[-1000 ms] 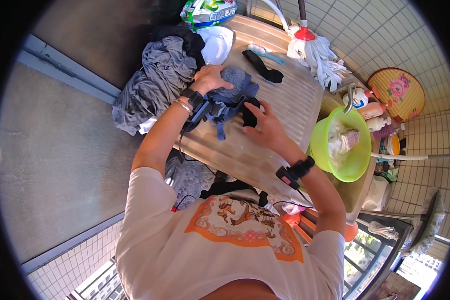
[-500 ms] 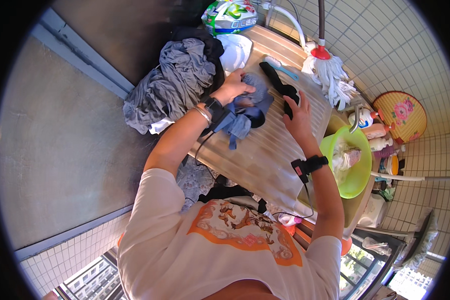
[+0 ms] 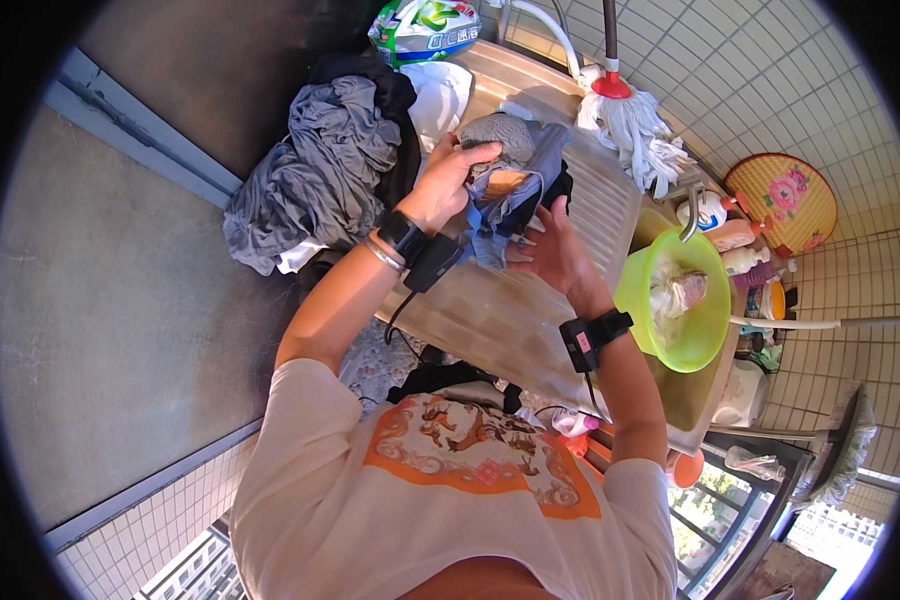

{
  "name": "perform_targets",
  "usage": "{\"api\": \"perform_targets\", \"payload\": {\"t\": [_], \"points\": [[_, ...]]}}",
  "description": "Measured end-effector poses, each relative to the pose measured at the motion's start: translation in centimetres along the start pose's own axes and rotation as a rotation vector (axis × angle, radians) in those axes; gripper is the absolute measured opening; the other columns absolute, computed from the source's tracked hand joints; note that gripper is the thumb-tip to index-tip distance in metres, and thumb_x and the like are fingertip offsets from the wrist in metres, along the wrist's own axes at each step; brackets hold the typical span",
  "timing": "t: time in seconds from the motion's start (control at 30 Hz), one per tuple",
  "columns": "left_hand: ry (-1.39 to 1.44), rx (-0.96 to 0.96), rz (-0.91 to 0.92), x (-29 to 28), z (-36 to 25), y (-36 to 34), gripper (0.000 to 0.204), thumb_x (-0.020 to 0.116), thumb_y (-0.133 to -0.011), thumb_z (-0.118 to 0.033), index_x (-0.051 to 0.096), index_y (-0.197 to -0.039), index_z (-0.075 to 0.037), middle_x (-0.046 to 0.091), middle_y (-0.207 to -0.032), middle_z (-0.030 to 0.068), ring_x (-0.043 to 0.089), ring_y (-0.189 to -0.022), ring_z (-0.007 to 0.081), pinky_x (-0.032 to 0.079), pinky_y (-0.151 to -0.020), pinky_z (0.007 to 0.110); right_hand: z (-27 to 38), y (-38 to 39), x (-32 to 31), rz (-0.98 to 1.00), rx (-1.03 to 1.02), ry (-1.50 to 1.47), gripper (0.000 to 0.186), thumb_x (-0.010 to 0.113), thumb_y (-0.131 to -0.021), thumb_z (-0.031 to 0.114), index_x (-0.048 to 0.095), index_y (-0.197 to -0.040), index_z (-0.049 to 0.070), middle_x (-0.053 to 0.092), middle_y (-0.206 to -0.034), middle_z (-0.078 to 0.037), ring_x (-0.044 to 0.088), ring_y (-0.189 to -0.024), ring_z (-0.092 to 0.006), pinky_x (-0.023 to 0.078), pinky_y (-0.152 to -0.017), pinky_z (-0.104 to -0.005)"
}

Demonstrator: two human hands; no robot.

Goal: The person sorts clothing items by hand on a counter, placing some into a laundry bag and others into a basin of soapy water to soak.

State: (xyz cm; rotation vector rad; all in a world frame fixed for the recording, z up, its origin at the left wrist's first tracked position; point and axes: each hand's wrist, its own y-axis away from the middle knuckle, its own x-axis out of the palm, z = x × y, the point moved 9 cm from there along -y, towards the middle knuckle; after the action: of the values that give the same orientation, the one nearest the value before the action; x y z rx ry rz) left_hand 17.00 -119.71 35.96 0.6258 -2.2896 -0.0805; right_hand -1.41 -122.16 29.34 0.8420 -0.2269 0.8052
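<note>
My left hand grips the left side of a blue-grey garment. The garment has a rounded, textured grey part, dangling straps and a tan patch; its exact kind is unclear. My right hand is open beside its lower right edge, fingers spread; whether the fingertips bear any of its weight I cannot tell. Black cloth shows behind the garment. All this is above a ribbed, stone-coloured washboard sink top. To the left of my left hand lies a heap of crumpled grey clothes.
A green basin with wet white cloth stands in the sink at right, under a tap. Behind are a string mop, several bottles and a woven fan. A plastic detergent bag and white cloth are at the back.
My left hand has lifted and turned the garment, which now covers the black cloth and most of the blue brush. My right hand has moved from the black cloth to beside the garment.
</note>
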Motion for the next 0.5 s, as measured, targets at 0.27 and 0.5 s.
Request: {"api": "perform_targets", "payload": {"t": [0.27, 0.5], "points": [[-0.073, 0.020, 0.044, 0.9, 6.2, 4.7, 0.072, 0.080, -0.081, -0.002, 0.035, -0.136, -0.006, 0.055, -0.124, 0.0137, 0.062, -0.110, 0.0243, 0.058, -0.088, 0.038, 1.7, 3.1, 0.9, 0.167, -0.196, -0.266, 0.066, 0.065, -0.095, 0.047, 0.047, -0.140, 0.003, 0.059, -0.134, -0.017, 0.062, -0.115, -0.0320, 0.049, -0.101, -0.0530], [-0.609, 0.031, 0.119, -1.5, 6.1, 10.2, 0.074, 0.082, -0.083, -0.015, 0.032, -0.136, -0.004, 0.049, -0.131, 0.0129, 0.055, -0.118, 0.0230, 0.047, -0.100, 0.037, -0.3, 7.4, -2.6, -0.155, -0.417, -0.231, 0.041, 0.066, -0.086, 0.001, 0.059, -0.126, -0.003, 0.068, -0.118, -0.012, 0.067, -0.105, -0.0255, 0.054, -0.094, -0.0401]]}}
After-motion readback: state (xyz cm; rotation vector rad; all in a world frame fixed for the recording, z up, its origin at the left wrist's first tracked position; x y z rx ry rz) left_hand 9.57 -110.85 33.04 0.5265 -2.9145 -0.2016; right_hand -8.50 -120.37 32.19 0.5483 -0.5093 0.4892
